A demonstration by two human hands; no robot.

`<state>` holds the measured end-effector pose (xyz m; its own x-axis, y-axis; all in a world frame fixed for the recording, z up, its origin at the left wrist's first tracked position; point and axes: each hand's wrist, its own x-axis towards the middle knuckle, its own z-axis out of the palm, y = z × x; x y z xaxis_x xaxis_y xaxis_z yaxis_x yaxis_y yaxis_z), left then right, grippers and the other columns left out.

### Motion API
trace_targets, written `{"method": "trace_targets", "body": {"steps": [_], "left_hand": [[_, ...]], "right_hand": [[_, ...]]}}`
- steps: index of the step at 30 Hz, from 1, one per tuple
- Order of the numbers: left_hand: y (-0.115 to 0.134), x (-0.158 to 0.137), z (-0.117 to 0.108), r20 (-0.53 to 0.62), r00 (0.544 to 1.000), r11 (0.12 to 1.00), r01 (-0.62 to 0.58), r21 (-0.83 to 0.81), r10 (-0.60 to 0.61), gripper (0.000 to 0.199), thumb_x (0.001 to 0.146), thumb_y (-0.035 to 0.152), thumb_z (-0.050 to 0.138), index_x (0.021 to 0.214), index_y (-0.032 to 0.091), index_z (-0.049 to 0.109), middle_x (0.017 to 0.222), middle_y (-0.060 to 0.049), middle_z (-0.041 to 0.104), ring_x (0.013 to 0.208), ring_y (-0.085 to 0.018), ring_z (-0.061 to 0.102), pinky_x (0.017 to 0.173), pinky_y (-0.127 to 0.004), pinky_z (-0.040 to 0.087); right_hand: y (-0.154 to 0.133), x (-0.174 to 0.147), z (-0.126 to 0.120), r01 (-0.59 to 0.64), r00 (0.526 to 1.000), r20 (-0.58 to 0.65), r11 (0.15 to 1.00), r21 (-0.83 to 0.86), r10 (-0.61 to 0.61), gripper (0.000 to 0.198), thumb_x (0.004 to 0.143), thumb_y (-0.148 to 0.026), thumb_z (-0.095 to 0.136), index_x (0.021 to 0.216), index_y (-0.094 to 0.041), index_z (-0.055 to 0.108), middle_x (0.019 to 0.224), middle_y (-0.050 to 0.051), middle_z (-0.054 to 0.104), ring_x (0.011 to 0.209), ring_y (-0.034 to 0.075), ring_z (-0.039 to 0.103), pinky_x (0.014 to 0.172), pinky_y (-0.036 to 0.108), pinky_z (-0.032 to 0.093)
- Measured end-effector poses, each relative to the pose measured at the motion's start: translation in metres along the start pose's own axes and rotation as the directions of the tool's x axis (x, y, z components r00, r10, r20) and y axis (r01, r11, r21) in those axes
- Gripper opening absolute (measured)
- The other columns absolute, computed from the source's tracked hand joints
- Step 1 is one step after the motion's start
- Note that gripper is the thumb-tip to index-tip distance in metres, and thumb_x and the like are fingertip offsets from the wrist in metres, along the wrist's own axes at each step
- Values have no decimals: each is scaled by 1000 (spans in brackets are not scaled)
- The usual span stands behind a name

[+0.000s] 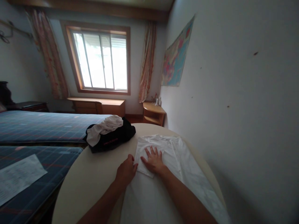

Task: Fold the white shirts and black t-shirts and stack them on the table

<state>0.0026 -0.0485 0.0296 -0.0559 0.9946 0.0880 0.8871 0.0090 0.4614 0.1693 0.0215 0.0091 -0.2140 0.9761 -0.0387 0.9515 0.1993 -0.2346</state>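
Note:
A white shirt [187, 168] lies spread along the right part of a round cream table [93, 177]. Its upper left part is folded over, with a sleeve-like flap lying on top. My right hand [153, 160] rests flat on this folded part, fingers spread. At the flap's left edge, my left hand [126, 170] has its fingers closed in a pinch on the white cloth. The near end of the shirt runs out of the bottom of the view, partly hidden by my right forearm.
On the table's far left sits a black cloth bundle [116, 137] with a crumpled white cloth [105, 126] over it. Beds with blue plaid covers [58, 124] stand to the left, a paper sheet [22, 175] on the nearer one. A wall [245, 140] borders the right side.

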Motion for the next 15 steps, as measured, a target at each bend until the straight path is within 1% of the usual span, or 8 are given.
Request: {"method": "trace_targets", "body": {"steps": [2, 4, 6, 8, 10, 11, 13, 15], "left_hand": [[1, -1, 3, -16, 1000, 998, -7, -70, 6, 18, 89, 26, 60, 96, 23, 44, 88, -1, 68, 79, -17, 65, 66, -24, 38], [3, -2, 3, -31, 1000, 993, -4, -120, 1, 20, 87, 24, 62, 92, 23, 43, 84, 1, 65, 75, -16, 63, 65, -23, 37], [6, -3, 2, -44, 999, 988, 3, -155, -10, 22, 85, 23, 63, 88, 24, 41, 79, 3, 63, 72, -15, 62, 64, -23, 36], [9, -4, -1, -49, 999, 982, 6, -188, -16, 25, 83, 22, 64, 84, 24, 40, 75, 4, 61, 70, -15, 60, 63, -23, 35], [11, -5, -3, -55, 998, 975, 2, -223, -14, 26, 82, 20, 65, 81, 25, 39, 74, 4, 60, 69, -15, 59, 62, -23, 34], [11, -6, -3, -59, 998, 971, -4, -240, -11, 27, 81, 19, 65, 81, 25, 39, 74, 4, 59, 70, -15, 59, 62, -23, 34], [12, -7, -2, -64, 998, 963, -14, -270, -4, 27, 80, 17, 65, 79, 24, 39, 73, 4, 59, 70, -15, 58, 62, -22, 34], [12, -7, 0, -71, 997, 957, -31, -289, 10, 27, 78, 15, 65, 78, 24, 40, 74, 4, 59, 70, -15, 57, 62, -23, 33]], "right_hand": [[-1, 1, -3, 7, 1000, -14, 1000, 5, -7, 76, 90, -71, 29, 153, -30, 26, 162, 10, 15, 147, 37, 10, 112, 60, 5], [-5, 4, -10, 14, 997, -74, 1000, 1, -14, 66, 92, -64, 34, 144, -26, 44, 156, 13, 33, 142, 36, 26, 111, 56, 18], [-12, 10, -21, 14, 987, -161, 1000, 10, -12, 52, 94, -55, 38, 127, -22, 60, 139, 14, 53, 130, 30, 45, 105, 46, 32], [-23, 17, -32, -8, 982, -188, 998, 59, 19, 44, 93, -51, 41, 111, -20, 67, 119, 13, 67, 115, 26, 58, 94, 37, 42], [-35, 24, -40, -48, 989, -136, 992, 119, 65, 44, 90, -56, 46, 104, -21, 68, 106, 11, 71, 103, 24, 64, 84, 33, 46], [-40, 27, -42, -69, 992, -99, 988, 138, 84, 47, 87, -60, 49, 102, -21, 68, 104, 10, 72, 100, 25, 66, 81, 32, 47], [-49, 32, -43, -96, 994, -36, 984, 149, 103, 52, 79, -65, 57, 105, -20, 67, 106, 10, 72, 100, 26, 66, 78, 31, 48], [-55, 35, -41, -110, 994, -1, 984, 144, 111, 54, 73, -57, 68, 111, -19, 65, 111, 12, 71, 102, 27, 66, 78, 31, 49]]}}
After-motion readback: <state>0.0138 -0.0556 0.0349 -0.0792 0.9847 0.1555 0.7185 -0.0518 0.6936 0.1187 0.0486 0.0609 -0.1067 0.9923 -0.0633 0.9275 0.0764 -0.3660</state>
